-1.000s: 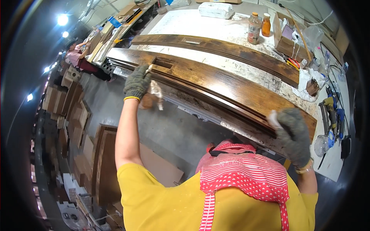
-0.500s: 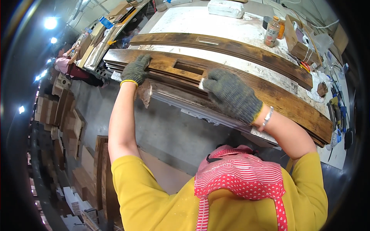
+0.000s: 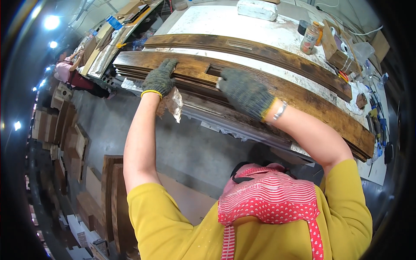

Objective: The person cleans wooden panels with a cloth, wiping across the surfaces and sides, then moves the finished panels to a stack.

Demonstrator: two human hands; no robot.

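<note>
A stack of dark-stained wooden boards (image 3: 312,110) lies along the near edge of the table, its top board having a rectangular cut-out (image 3: 213,70). My left hand (image 3: 159,79), in a grey knit glove, rests over the stack's front edge left of the cut-out. From under its palm hangs a crumpled brown and whitish sheet (image 3: 177,103), apparently held there. My right hand (image 3: 247,92), gloved alike, is closed at the near side of the cut-out. A small whitish pad (image 3: 219,83) shows at its fingertips; the rest is hidden in the glove.
Behind lies a second board stack (image 3: 286,55) with a narrow slot. A bottle (image 3: 310,38), a cardboard box (image 3: 338,50) and hand tools (image 3: 376,123) occupy the table's right side. A white wrapped block (image 3: 257,10) sits far back. Another person (image 3: 69,71) works at a bench, far left.
My right hand has slid left along the top board, toward the cut-out. My left hand has shifted slightly right, and the crumpled sheet under it has swung right with it.
</note>
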